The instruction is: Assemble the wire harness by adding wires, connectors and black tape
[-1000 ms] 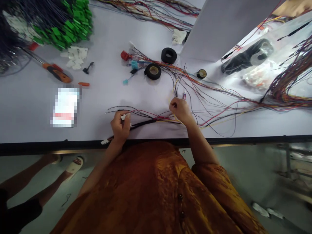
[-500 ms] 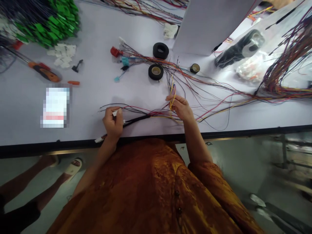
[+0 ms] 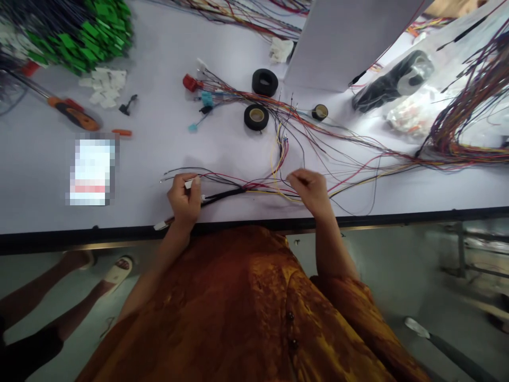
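Observation:
My left hand (image 3: 185, 200) is closed with thumb and forefinger around a white connector (image 3: 191, 183), part of which shows between them. Thin black and red wires run right from there, beside a black-sleeved branch (image 3: 225, 194) of the wire harness. My right hand (image 3: 312, 190) hovers by the loose wires with its fingertips pinched together; whatever is between them is too small to make out. Left of those fingertips, a loose bunch of yellow, red and black wires (image 3: 284, 151) lies on the table. Another white connector (image 3: 161, 225) rests at the table's front edge, below my left hand.
Beyond the hands lie black tape rolls (image 3: 256, 117), a red connector (image 3: 190, 82) and a blue connector (image 3: 207, 98). At left are a screwdriver (image 3: 75, 114), white connectors (image 3: 107, 85) and green connectors (image 3: 95, 37). A white panel (image 3: 338, 42) stands behind; bundled wires (image 3: 457, 122) lie right.
My right hand has let go of the bunch with yellow wires and moved right and slightly toward me. The bunch now lies loose. My left hand has stayed on the white connector.

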Demonstrator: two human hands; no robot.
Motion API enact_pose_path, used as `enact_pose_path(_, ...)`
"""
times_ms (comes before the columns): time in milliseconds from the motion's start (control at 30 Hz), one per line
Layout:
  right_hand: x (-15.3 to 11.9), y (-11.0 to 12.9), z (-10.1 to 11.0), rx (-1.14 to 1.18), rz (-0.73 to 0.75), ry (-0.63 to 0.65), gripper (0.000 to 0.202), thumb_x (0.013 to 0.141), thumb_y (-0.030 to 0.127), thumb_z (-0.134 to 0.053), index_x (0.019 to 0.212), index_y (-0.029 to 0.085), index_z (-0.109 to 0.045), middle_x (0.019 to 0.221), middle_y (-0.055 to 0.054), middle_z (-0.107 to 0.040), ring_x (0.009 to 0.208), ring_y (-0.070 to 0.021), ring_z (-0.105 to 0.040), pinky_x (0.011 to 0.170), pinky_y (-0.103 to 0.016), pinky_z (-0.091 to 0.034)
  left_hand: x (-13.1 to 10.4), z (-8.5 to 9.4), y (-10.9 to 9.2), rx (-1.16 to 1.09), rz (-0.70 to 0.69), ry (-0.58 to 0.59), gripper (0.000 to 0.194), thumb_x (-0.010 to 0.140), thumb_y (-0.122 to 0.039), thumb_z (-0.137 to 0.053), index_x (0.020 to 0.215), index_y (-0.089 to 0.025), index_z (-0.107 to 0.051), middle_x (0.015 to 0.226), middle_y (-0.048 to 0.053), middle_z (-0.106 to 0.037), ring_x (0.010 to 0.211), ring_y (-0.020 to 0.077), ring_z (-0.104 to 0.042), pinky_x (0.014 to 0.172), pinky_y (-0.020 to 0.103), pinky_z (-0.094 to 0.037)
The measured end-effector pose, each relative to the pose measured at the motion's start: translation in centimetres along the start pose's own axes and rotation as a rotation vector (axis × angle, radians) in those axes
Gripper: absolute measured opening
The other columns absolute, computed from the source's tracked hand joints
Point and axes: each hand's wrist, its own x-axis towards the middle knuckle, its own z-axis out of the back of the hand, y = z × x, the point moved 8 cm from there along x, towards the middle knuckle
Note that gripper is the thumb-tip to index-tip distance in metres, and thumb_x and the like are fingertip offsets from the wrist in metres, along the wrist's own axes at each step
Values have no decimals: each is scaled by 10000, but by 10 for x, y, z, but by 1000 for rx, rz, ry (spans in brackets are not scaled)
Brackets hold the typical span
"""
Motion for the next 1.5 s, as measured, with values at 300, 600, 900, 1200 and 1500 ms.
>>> enact_pose_path(300,7,0,-30,-191,0,0,314,916,202,-467,1029,155,-756,1032,-124,-717,878,-218,-652,834,-340,-481,-3,-4,0,46,-31,43,218,941,-372,-563,997,-171,-628,832,37,-615,762,147,-599,680,261,-481)
enact_pose_path(600,21,-16,-59,277,-173,-31,163,728,211,-661,886,185,-687,674,28,-625,569,-102,-505,586,-246,-420,-3,-3,-14,103,-202,53,203,936,-328,-569,976,-152,-662,889,59,-686,818,167,-650,785,299,-493)
enact_pose_path(900,4,-74,4,1378,-502,-500,269,770,301,-668,696,225,-420,468,143,-295,357,-40,-276,354,-175,-225,-3,-4,-2,150,-163,87,174,912,-298,-595,968,-157,-680,911,72,-703,865,190,-655,817,316,-485)
enact_pose_path(1200,-38,-98,82,1423,-251,-990,196,949,152,-416,800,214,-528,953,-1,-698,783,-93,-705,636,-234,-569,-1,5,15,-133,18,-10,201,895,-338,-666,1004,-169,-668,713,-19,-576,554,84,-506,555,220,-408)
enact_pose_path(1500,-23,40,40,960,217,-688,133,911,353,-572,1030,298,-550,914,23,-618,925,-130,-678,1028,-425,-523,6,-1,17,-368,135,73,253,944,-430,-602,1016,-198,-673,672,-14,-560,599,93,-525,597,224,-439)
